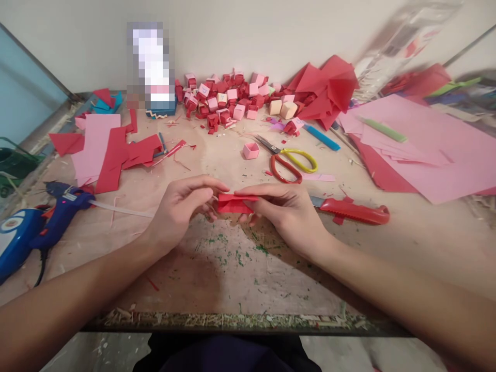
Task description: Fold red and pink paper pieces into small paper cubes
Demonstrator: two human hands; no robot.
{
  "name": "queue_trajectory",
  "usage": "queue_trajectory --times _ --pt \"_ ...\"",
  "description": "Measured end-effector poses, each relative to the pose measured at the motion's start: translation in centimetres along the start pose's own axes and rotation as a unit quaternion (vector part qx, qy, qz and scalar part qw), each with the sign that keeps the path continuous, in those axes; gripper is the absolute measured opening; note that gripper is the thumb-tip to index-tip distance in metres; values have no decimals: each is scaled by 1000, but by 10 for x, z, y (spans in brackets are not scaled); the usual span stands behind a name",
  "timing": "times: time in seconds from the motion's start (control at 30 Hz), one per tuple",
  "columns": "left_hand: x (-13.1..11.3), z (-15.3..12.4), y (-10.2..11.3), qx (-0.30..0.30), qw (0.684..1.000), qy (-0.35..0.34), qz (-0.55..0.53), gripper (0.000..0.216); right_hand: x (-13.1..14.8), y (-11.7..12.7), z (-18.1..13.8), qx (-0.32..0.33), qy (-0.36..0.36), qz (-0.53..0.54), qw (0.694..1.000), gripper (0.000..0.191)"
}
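A small folded piece of red paper (236,203) is held above the table between my two hands. My right hand (284,206) pinches its right part, with the thumb across the front and the index finger along the top edge. At the left end, my left hand (186,204) has its fingers curled around the paper; its thumb is off the front face, and the contact behind is partly hidden. Just beyond lie a small pink paper box (251,151) and scissors (289,157) with one red and one yellow handle. A red-handled utility knife (352,211) rests by my right wrist.
Many red and pink paper cubes (228,98) are heaped along the wall. Pink sheets (434,147) lie at right, cut paper (110,150) at left. A blue glue gun (64,209) is at far left. A blurred-out upright object (153,64) stands behind. Scraps line the front edge.
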State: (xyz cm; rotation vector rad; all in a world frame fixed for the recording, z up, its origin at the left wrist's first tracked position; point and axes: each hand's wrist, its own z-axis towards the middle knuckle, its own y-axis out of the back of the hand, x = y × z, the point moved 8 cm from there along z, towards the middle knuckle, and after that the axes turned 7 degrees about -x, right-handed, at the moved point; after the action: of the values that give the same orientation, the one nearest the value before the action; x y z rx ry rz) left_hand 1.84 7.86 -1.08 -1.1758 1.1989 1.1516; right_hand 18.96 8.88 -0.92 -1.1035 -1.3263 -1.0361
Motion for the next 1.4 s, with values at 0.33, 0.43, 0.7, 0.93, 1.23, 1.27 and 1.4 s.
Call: queue_trajectory --times 0.33,0.43,0.7,0.93,1.23,1.27,1.4 --pt "-1 -1 -6 3 998 40 46 11 3 -3 -3 29 20 19 999 32" --pt "-8 -2 -3 -12 996 -7 84 7 1 -2 -2 35 -1 52 998 23" --pt "-16 -5 -7 -11 983 -75 165 6 -3 -8 -2 40 -13 -8 999 14" --pt "-14 -1 -5 -20 982 -66 176 13 -1 -7 -1 38 4 -22 999 13" --pt "-7 0 -8 8 988 -36 148 10 -3 -5 0 29 1 -47 998 16" --pt "-5 0 -9 15 990 -22 140 12 -2 -5 0 24 2 -41 999 16" --pt "-3 0 -9 13 990 -5 141 16 -2 -4 1 24 -5 -38 999 16"
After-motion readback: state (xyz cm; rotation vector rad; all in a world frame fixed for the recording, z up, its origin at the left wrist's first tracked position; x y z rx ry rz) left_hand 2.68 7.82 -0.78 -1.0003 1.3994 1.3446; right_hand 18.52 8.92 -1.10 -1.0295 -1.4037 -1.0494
